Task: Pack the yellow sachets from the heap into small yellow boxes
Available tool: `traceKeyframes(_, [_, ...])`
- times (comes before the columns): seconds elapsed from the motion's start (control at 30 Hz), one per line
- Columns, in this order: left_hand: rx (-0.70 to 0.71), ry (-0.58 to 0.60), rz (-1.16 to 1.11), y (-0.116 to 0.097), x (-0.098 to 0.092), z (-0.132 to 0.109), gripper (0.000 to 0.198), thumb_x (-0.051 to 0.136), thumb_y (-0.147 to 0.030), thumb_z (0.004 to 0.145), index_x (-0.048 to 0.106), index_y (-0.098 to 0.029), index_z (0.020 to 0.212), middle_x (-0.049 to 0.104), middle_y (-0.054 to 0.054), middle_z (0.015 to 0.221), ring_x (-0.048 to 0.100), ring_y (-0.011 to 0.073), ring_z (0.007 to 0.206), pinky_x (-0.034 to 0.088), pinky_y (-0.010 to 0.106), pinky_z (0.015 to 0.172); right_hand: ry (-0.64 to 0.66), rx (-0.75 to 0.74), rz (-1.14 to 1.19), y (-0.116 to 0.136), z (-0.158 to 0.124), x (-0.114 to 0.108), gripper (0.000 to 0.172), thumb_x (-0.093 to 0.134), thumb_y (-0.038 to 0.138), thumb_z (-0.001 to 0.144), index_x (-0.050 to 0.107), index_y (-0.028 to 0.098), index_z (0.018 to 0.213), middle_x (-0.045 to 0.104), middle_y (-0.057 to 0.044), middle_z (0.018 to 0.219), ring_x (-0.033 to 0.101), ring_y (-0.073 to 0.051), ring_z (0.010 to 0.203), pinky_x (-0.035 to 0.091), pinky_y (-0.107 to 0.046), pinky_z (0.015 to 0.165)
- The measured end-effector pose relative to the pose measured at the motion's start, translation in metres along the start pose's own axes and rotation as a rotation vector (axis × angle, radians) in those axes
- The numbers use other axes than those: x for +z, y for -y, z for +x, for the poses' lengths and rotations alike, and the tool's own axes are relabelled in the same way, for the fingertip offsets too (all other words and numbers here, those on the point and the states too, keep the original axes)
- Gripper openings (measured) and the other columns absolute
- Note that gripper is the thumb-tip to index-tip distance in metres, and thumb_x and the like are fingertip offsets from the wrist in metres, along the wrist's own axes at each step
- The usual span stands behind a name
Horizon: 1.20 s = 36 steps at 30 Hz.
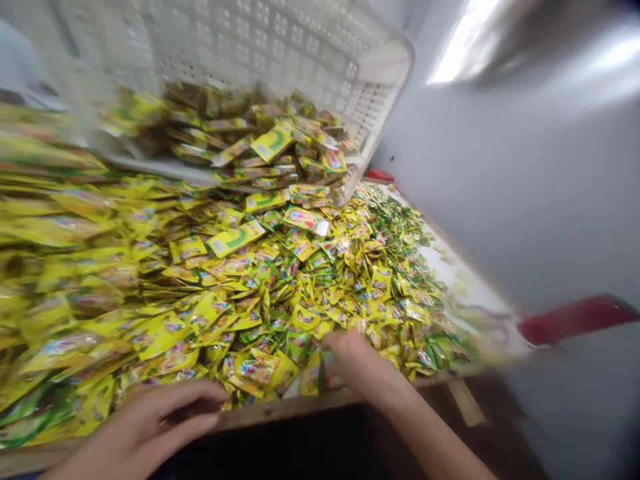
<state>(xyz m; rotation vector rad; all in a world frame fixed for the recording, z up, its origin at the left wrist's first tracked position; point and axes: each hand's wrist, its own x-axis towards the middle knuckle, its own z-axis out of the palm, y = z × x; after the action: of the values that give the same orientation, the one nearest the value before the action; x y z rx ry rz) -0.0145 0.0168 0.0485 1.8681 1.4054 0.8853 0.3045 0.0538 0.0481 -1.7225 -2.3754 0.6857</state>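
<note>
A deep heap of small yellow and green printed sachets (250, 313) covers the table in front of me. My left hand (165, 413) is over the near edge of the heap, at the table's front edge. Its fingers are bent, with a gap between them and the thumb, and I see nothing held there. Farther right, my right hand (353, 357) reaches into the sachets near the same edge. It is blurred and its fingertips are hidden, so I cannot tell whether it grips any sachet.
Behind the heap a white perforated plastic crate (385, 87) lies tipped toward me, with small yellow boxes (273, 141) spilling from it. A wooden rim (290, 407) borders the table. A red object (575, 320) projects near the right corner, beside a pale wall (525, 180).
</note>
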Motion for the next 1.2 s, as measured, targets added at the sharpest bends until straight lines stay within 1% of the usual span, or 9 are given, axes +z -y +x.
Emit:
traceKeyframes(0.07, [0.043,0.218,0.104,-0.013,-0.013,0.038,0.016,0.067,-0.044,0.079,0.078,-0.034,0.086,0.078,-0.003,0.086,0.072,0.0211,0.079,0.055,0.022,0.071,-0.039,0.020,-0.070,0.001,-0.002,0.008,0.026,0.068,0.005,0.070,0.067,0.013,0.094,0.067,-0.011,0.090,0.062,-0.022,0.082,0.044,-0.029,0.073])
traceKeyframes(0.3, [-0.058,-0.252,0.432,-0.004,-0.033,0.191,0.035,0.060,-0.038,0.082,0.070,-0.015,0.107,0.072,0.014,0.113,0.064,0.0319,0.105,0.049,0.037,0.087,-0.236,-0.085,-0.194,-0.019,-0.021,0.058,0.029,0.061,0.001,0.067,0.062,0.024,0.085,0.068,-0.005,0.088,0.062,-0.024,0.084,0.047,-0.030,0.076])
traceKeyframes(0.4, [-0.083,-0.287,0.518,0.011,-0.031,0.233,0.050,0.070,-0.039,0.077,0.061,-0.012,0.119,0.063,0.017,0.124,0.056,0.0344,0.117,0.041,0.048,0.098,-0.257,-0.082,-0.145,-0.030,-0.028,0.074,0.036,0.058,-0.001,0.063,0.064,0.026,0.086,0.071,-0.004,0.087,0.066,-0.023,0.083,0.048,-0.027,0.075])
traceKeyframes(0.53, [-0.044,-0.279,0.528,0.006,-0.031,0.255,0.031,0.063,-0.037,0.087,0.063,-0.014,0.108,0.066,0.010,0.113,0.060,0.0250,0.107,0.043,0.046,0.095,-0.307,-0.071,0.120,-0.047,-0.034,0.063,0.021,0.060,0.009,0.069,0.064,0.025,0.083,0.069,-0.003,0.082,0.065,-0.021,0.073,0.048,-0.026,0.064])
traceKeyframes(0.6, [-0.025,-0.307,0.501,-0.006,-0.033,0.246,0.023,0.057,-0.033,0.088,0.066,-0.013,0.097,0.068,0.010,0.102,0.062,0.0246,0.100,0.045,0.039,0.089,-0.385,-0.020,0.278,-0.049,-0.037,0.044,0.004,0.060,0.021,0.078,0.064,0.023,0.077,0.065,-0.003,0.074,0.062,-0.020,0.067,0.047,-0.026,0.060])
traceKeyframes(0.7, [-0.004,-0.279,0.430,-0.032,-0.023,0.205,0.029,0.052,-0.039,0.088,0.068,-0.015,0.087,0.069,0.006,0.078,0.064,0.0231,0.079,0.048,0.030,0.070,-0.504,0.068,0.569,-0.035,-0.039,0.005,0.018,0.061,0.037,0.086,0.065,0.021,0.079,0.062,-0.002,0.069,0.057,-0.019,0.064,0.045,-0.026,0.057])
traceKeyframes(0.83, [0.048,0.105,0.061,-0.055,0.028,0.123,0.031,0.058,-0.044,0.086,0.071,-0.022,0.104,0.074,0.001,0.083,0.068,0.0217,0.077,0.052,0.027,0.067,-0.655,-0.017,0.891,0.005,-0.024,-0.037,0.019,0.063,0.036,0.088,0.068,0.020,0.097,0.069,-0.005,0.088,0.062,-0.020,0.079,0.049,-0.027,0.072])
traceKeyframes(1.0, [-0.089,0.155,-0.292,-0.034,0.090,0.052,0.035,0.063,-0.041,0.085,0.069,-0.027,0.116,0.074,0.004,0.112,0.068,0.0276,0.103,0.053,0.035,0.090,-0.553,-0.214,0.610,0.026,0.005,-0.019,0.014,0.066,0.020,0.083,0.071,0.023,0.096,0.067,-0.002,0.085,0.059,-0.018,0.083,0.045,-0.027,0.075])
traceKeyframes(1.2, [-0.129,0.063,-0.185,-0.010,0.103,0.029,0.032,0.063,-0.041,0.084,0.069,-0.027,0.111,0.075,0.004,0.109,0.067,0.0279,0.104,0.053,0.035,0.089,-0.288,-0.249,0.234,0.029,-0.003,-0.003,0.013,0.061,0.007,0.079,0.066,0.019,0.081,0.061,-0.002,0.085,0.056,-0.017,0.084,0.043,-0.025,0.075])
